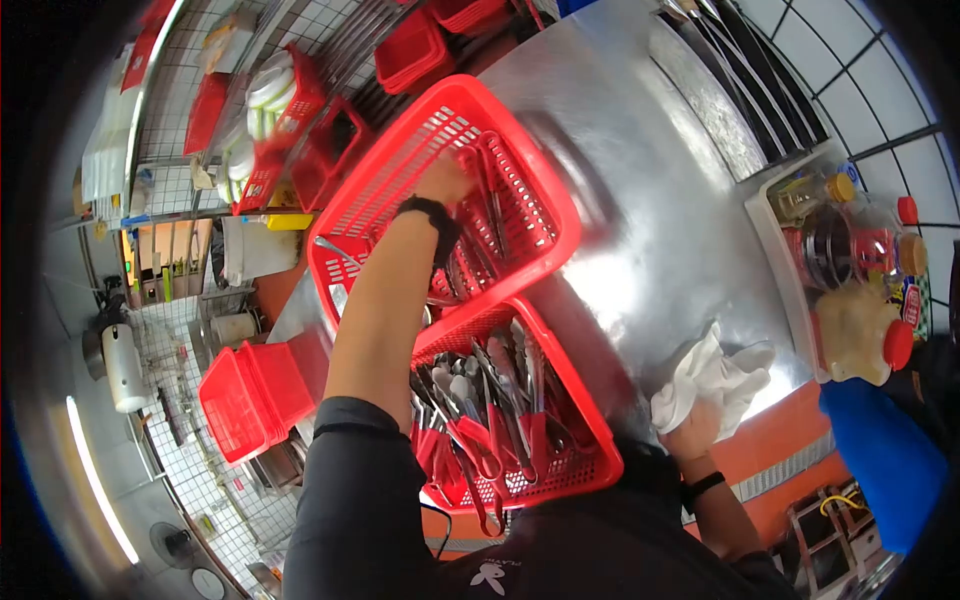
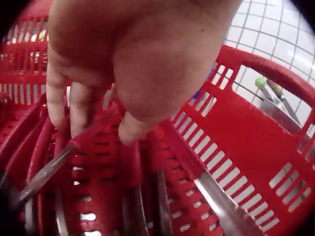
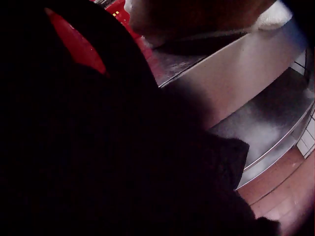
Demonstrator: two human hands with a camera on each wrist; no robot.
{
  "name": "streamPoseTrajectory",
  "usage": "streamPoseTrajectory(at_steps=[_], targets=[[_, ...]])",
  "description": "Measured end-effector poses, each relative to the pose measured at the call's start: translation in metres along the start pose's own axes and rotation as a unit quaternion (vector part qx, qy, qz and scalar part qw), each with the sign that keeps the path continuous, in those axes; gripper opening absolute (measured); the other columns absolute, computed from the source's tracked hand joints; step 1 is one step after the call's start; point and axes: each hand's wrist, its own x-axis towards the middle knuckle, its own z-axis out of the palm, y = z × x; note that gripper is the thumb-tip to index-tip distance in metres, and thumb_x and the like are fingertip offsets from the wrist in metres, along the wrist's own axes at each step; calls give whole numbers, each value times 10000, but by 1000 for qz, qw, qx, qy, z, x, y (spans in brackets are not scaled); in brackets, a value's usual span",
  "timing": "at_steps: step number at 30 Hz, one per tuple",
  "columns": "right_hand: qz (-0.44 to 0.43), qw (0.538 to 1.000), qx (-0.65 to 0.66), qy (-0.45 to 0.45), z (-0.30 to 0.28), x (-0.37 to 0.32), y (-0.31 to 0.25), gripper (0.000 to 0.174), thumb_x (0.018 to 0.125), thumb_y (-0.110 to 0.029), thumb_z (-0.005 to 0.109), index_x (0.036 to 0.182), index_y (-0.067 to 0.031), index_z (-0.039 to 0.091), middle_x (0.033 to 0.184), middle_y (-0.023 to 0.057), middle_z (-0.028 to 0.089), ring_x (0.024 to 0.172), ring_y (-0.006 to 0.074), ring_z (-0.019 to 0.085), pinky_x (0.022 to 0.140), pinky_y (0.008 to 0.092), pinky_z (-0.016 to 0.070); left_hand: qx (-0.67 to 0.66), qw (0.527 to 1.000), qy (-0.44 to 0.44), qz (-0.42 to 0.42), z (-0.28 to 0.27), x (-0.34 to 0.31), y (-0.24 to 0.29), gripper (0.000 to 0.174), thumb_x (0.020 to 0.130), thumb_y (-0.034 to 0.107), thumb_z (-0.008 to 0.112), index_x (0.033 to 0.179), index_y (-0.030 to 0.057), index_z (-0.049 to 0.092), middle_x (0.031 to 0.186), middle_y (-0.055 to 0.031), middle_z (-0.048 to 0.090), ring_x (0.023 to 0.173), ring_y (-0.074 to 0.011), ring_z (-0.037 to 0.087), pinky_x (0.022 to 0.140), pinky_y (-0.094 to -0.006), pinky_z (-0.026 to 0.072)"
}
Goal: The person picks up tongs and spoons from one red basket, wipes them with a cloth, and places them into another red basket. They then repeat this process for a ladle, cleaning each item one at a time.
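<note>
My left hand point(image 1: 445, 181) reaches down inside the upper red basket point(image 1: 568, 235), which holds several tongs with red grips and metal ends. In the left wrist view, the fingers and thumb of that hand point(image 2: 142, 73) close about a red tongs handle point(image 2: 96, 130) that slants up between them. More red-handled tongs point(image 2: 184, 152) lie beneath and beside it. My right hand point(image 1: 697, 432) grips a crumpled white cloth point(image 1: 715, 375) at the counter's near edge; the right wrist view is mostly dark sleeve. Nearer my body, a second red basket point(image 1: 590, 425) is full of tongs point(image 1: 490, 400).
The baskets rest on a steel counter point(image 1: 640, 200). On the right stands a white bin point(image 1: 775, 240) of jars and bottles. Stacked red baskets point(image 1: 250, 395) are at the left, with shelves of more baskets point(image 1: 410, 55) behind. A blue cloth point(image 1: 885, 460) hangs at the right.
</note>
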Motion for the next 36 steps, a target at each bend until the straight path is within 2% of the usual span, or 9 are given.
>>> streamPoseTrajectory(at_steps=[2, 4, 10, 14, 20, 24, 32, 34, 36], targets=[[-1, 999, -31, 28, 0, -5, -2, 495, 726, -281, 696, 1140, -14, 641, 886, 111, 593, 794, 318, 572, 697, 435, 409, -7, 1000, -27, -3, 0, 3, -10, 671, 859, 303, 665, 1372, -42, 403, 1144, -309, 644, 1126, -392, 634, 971, -462, 489], [47, 999, -4, 2, 11, -12, 1, 455, 720, -276, 698, 1096, -25, 645, 881, 107, 591, 789, 316, 566, 710, 436, 407, -124, 992, -16, -9, -17, -18, -6, 697, 806, 239, 736, 1359, -40, 414, 845, -145, 689, 693, -240, 674, 618, -350, 535], [59, 998, -17, -33, 9, -14, -2, 430, 692, -262, 712, 1060, -49, 646, 941, 100, 598, 864, 320, 562, 742, 443, 413, -302, 940, 87, 133, -74, -60, -32, 523, 766, 133, 735, 1237, -14, 558, 983, -113, 686, 860, -191, 665, 762, -327, 539], [54, 998, -8, 29, 3, -5, -9, 491, 645, -277, 744, 1069, -49, 647, 951, 112, 596, 914, 328, 563, 822, 452, 430, -252, 912, 291, 140, -154, -216, 3, 492, 787, 93, 775, 1222, -15, 572, 974, -76, 673, 844, -138, 645, 744, -297, 525], [86, 992, -88, 17, 12, -18, -12, 505, 627, -287, 763, 1049, -37, 644, 979, 135, 593, 959, 331, 554, 899, 457, 419, -524, 600, 586, 148, -115, -415, -52, 438, 882, -9, 662, 1289, 0, 501, 1043, -75, 617, 870, -161, 620, 837, -331, 522], [79, 993, -80, 38, 9, -16, -10, 467, 631, -286, 770, 1000, -26, 651, 973, 148, 598, 961, 341, 563, 889, 462, 430, -587, 725, 350, 87, -5, -517, -86, 361, 865, 12, 610, 1218, -26, 546, 982, -76, 648, 864, -159, 613, 853, -305, 498], [190, 981, 23, 38, 28, -8, 12, 427, 709, -289, 756, 960, 42, 655, 967, 228, 649, 942, 430, 591, 859, 505, 456, -742, 623, 220, -114, 99, -591, -62, 251, 813, 49, 519, 1004, -44, 652, 963, -106, 656, 830, -197, 643, 733, -278, 467], [259, 874, 399, 100, 2, 12, -4, 314, 867, -244, 654, 1071, -5, 653, 1087, 147, 695, 1062, 329, 641, 920, 418, 486, -770, 596, 219, -60, 119, -595, -64, 309, 853, 75, 518, 1120, -42, 620, 864, -31, 641, 700, -97, 523, 658, -233, 410], [369, 647, 665, 48, -11, 45, 8, 301, 929, -218, 593, 1170, -41, 630, 1127, 102, 697, 1073, 311, 648, 969, 413, 492, -770, 595, 220, -67, 134, -595, -70, 376, 841, 50, 498, 1204, -29, 550, 910, -28, 613, 727, -106, 541, 671, -245, 421]])
